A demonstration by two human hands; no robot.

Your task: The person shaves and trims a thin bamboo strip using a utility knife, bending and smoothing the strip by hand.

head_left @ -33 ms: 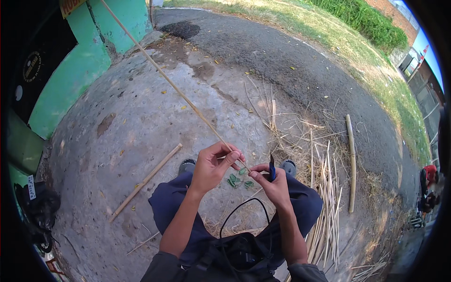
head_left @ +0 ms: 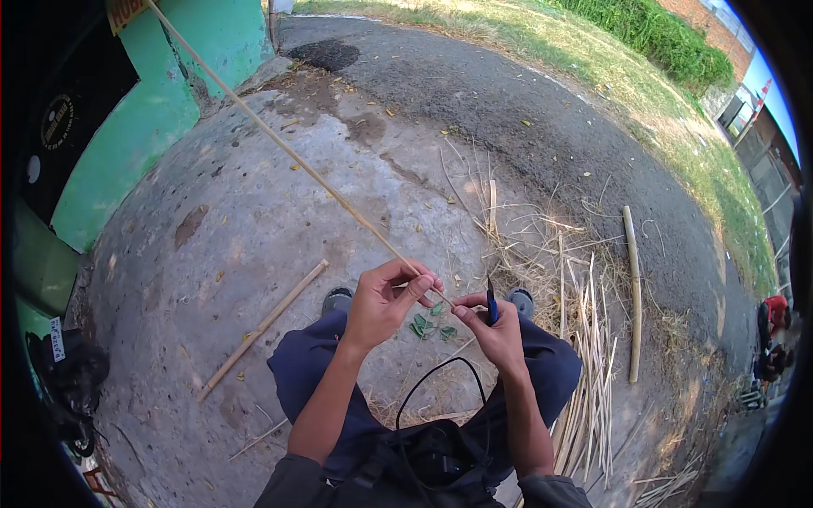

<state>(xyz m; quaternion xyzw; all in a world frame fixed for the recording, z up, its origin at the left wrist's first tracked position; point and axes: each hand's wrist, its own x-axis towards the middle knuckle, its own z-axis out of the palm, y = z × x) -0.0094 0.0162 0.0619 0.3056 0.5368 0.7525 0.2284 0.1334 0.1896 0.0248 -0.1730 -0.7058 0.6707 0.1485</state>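
Observation:
A long, thin bamboo strip (head_left: 343, 201) slants from between my hands toward the upper left, past the green wall. My left hand (head_left: 378, 303) is closed round it near its lower end, thumb and fingers pinching it. My right hand (head_left: 495, 337) pinches the strip's tip between thumb and finger. That same hand also holds a knife (head_left: 491, 302) with a blue handle and a dark blade pointing up and away. Both hands are above the ground between my knees. Some green leaves (head_left: 421, 325) lie on the concrete below.
Many split bamboo strips (head_left: 590, 372) lie to the right, beside straw-like shavings (head_left: 542, 245). One bamboo pole (head_left: 633, 296) rests beyond them, another pole (head_left: 262, 328) to the left. A black cable (head_left: 436, 366) loops over my lap. The green wall (head_left: 127, 161) stands at the left.
The far end of the bamboo strip has swung slightly to the left. Both hands stay almost where they were.

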